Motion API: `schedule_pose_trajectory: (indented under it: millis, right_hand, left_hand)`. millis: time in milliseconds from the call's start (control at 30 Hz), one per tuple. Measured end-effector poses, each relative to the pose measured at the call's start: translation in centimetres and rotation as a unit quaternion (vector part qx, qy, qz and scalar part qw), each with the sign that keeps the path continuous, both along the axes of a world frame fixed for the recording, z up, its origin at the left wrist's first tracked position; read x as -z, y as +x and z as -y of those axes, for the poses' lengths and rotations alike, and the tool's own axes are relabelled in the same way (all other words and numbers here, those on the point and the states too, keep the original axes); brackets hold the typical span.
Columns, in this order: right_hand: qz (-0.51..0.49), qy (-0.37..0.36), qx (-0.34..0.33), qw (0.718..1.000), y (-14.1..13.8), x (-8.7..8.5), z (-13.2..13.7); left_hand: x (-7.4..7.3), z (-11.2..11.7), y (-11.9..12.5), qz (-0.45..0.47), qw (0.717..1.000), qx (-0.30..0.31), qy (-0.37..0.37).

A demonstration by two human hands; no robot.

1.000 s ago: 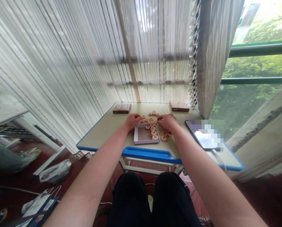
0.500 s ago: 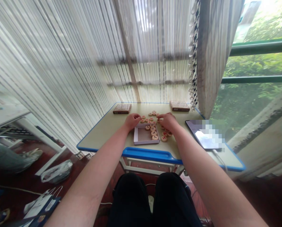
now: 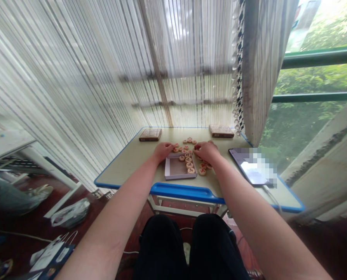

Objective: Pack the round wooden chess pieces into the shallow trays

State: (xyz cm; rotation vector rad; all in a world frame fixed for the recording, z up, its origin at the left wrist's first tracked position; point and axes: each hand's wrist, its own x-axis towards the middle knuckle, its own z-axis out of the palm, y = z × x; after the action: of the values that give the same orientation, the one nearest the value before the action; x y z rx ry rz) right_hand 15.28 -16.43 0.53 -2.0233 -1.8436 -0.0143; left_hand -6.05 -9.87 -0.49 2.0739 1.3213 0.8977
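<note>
My left hand (image 3: 163, 151) is at the far left corner of a shallow open box (image 3: 176, 175), its fingers pressed together at the edge of the loose Chinese chess pieces (image 3: 186, 147). Whatever is between those fingertips is too small to make out. Beyond the box's right side, my right hand (image 3: 207, 150) has its thumb and fingers pinched on what looks like a round wooden chess piece. Inside the box, several black-marked pieces (image 3: 189, 165) line the right side and far edge. Red-marked pieces (image 3: 202, 171) lie right of the box, partly covered by my right hand.
Two flat brown boxes stand at the table's far side, one on the left (image 3: 150, 135) and one on the right (image 3: 221, 131). A tablet (image 3: 246, 165) with a cable lies at right. Striped curtains (image 3: 190, 89) hang behind the blue-edged table (image 3: 123, 163). Bags (image 3: 71, 213) lie on the floor.
My right hand's fingers have curled in closer around a piece and shifted slightly. My left hand stays almost in place. The pieces in the box look unchanged.
</note>
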Motion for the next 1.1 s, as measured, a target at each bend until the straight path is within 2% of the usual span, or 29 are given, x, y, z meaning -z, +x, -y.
schedule_pose_trajectory:
  millis: [67,167,300,400,533,667,1100]
  right_hand:
    - [0.005,0.002,-0.001,1.000,-0.2,-0.3,0.2]
    - [-0.034,0.043,-0.013,0.998,-0.7,-0.9,0.6]
    - [-0.097,0.096,-0.138,0.981,-2.3,-1.3,1.3]
    - [-0.068,0.081,-0.192,0.976,-3.7,-1.3,1.6]
    - [-0.001,0.038,-0.188,0.981,-4.5,-1.5,1.7]
    - [0.037,0.025,-0.193,0.980,-4.7,-1.7,1.7]
    - [0.043,0.029,-0.182,0.982,-4.6,-1.5,1.5]
  left_hand:
    - [0.0,-0.1,0.0,-0.011,1.000,0.005,0.021]
    - [0.2,-0.3,-0.1,-0.020,0.999,0.003,0.035]
    - [0.2,-0.6,-0.1,-0.031,0.998,0.012,0.044]
    - [0.1,-0.4,-0.1,-0.034,0.998,0.019,0.048]
    - [-0.1,0.0,-0.2,-0.033,0.998,0.043,0.045]
    - [0.0,-0.1,-0.2,-0.029,0.997,0.047,0.049]
    - [0.4,-0.5,-0.1,-0.034,0.997,0.051,0.053]
